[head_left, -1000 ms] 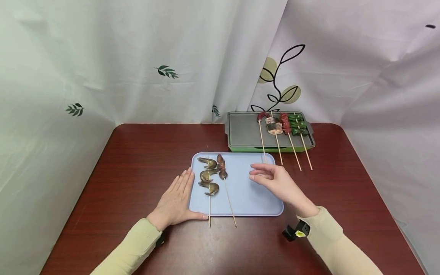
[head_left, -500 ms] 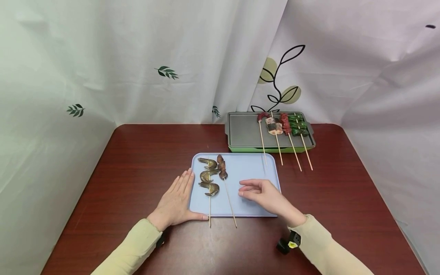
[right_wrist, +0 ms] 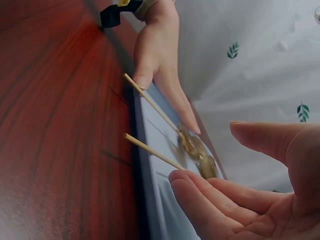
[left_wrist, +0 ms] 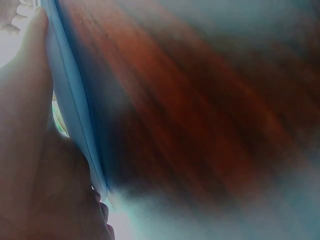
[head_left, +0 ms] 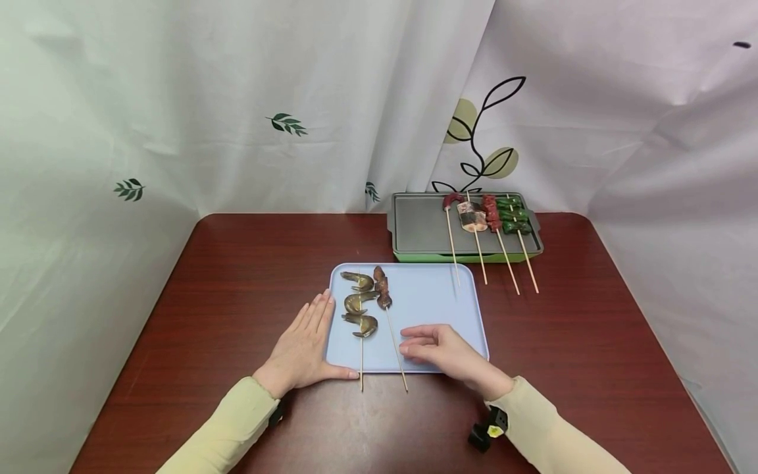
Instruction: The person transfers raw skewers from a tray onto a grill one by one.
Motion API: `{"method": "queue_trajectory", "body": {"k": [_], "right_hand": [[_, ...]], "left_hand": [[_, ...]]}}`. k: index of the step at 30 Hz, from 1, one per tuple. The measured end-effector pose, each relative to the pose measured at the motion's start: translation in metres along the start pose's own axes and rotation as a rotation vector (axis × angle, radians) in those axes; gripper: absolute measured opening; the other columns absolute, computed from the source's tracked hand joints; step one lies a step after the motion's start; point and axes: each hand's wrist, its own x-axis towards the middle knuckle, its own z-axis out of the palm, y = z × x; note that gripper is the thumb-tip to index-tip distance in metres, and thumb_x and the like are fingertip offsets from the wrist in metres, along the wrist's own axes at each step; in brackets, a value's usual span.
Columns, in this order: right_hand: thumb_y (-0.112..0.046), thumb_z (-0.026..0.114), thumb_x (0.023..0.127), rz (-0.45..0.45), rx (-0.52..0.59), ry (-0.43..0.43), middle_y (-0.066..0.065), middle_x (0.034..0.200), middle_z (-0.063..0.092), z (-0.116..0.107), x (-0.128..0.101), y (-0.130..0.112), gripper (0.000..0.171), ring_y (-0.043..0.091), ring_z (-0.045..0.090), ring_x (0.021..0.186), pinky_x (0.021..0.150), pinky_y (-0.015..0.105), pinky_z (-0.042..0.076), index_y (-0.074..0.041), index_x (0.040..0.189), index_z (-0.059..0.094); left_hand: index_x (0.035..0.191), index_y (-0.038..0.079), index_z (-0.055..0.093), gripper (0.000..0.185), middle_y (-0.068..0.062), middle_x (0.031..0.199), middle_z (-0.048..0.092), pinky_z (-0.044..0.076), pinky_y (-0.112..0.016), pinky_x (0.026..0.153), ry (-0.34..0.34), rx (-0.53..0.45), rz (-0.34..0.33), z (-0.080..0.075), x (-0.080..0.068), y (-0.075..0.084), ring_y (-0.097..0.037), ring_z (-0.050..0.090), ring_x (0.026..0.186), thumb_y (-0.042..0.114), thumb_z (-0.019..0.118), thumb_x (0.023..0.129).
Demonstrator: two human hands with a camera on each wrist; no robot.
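A pale blue tray (head_left: 429, 289) lies on the table with two skewers on it, their sticks extending past its front rim. The left one carries curled, shrimp-like pieces (head_left: 362, 326); beside it lies a brown meat skewer (head_left: 382, 289). My left hand (head_left: 303, 345) rests flat along the tray's left edge, thumb at the front corner, fingers straight. My right hand (head_left: 444, 352) is over the tray's front right part, fingertips beside the meat skewer's stick (right_wrist: 152, 151). Thumb and fingers stand apart in the right wrist view; whether the fingertips touch the stick, I cannot tell.
Behind the tray stands a green grill with a grey plate (head_left: 417, 224). On its right side lie a curled red skewer (head_left: 451, 199), a fish-like skewer (head_left: 472, 217), a red meat skewer (head_left: 491, 212) and a green pepper skewer (head_left: 515, 216), sticks pointing forward. White curtains (head_left: 296, 164) surround the table.
My right hand has moved left and toward the front, from near the grill skewers' stick ends to the meat skewer's stick. The left hand, tray and skewers have stayed put.
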Motion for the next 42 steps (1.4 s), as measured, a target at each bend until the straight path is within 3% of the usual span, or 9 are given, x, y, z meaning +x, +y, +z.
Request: {"method": "queue_trajectory", "body": {"k": [9,23,31,42], "right_hand": [[-0.01,0.067,0.098,0.042,0.103,-0.021,0.027,0.112,0.07,0.0057,0.0005,0.0042,0.052,0.033,0.07,0.103,0.089,0.041,0.057,0.021,0.135,0.05],[-0.01,0.068,0.097,0.062,0.11,-0.022,0.026,0.11,0.071,0.0097,0.004,0.0082,0.051,0.028,0.071,0.094,0.086,0.041,0.059,0.02,0.134,0.051],[-0.011,0.069,0.096,0.074,0.129,-0.032,0.025,0.111,0.071,0.0067,0.0042,0.0085,0.054,0.029,0.071,0.098,0.087,0.038,0.058,0.019,0.137,0.05],[0.002,0.069,0.091,0.064,0.169,-0.008,0.019,0.101,0.071,0.005,0.0039,0.0096,0.052,0.015,0.069,0.089,0.083,0.036,0.059,0.018,0.137,0.05]], "left_hand": [[0.157,-0.01,0.021,0.144,-0.025,0.165,0.015,0.017,-0.046,0.122,-0.011,0.01,-0.007,0.003,-0.0001,-0.0012,-0.035,0.018,0.152,0.099,0.047,0.067],[0.157,-0.01,0.021,0.145,-0.025,0.165,0.015,0.017,-0.046,0.122,-0.031,0.01,-0.017,0.0012,-0.0001,-0.0001,-0.035,0.018,0.152,0.1,0.047,0.066],[0.157,-0.011,0.02,0.144,-0.025,0.166,0.011,0.014,-0.044,0.123,-0.021,-0.003,-0.014,0.0036,0.0,-0.0018,-0.034,0.015,0.153,0.098,0.049,0.067],[0.158,-0.01,0.018,0.143,-0.025,0.166,0.01,0.013,-0.044,0.123,-0.041,0.002,-0.026,0.0034,0.0006,-0.0003,-0.034,0.014,0.153,0.097,0.05,0.068]]}}
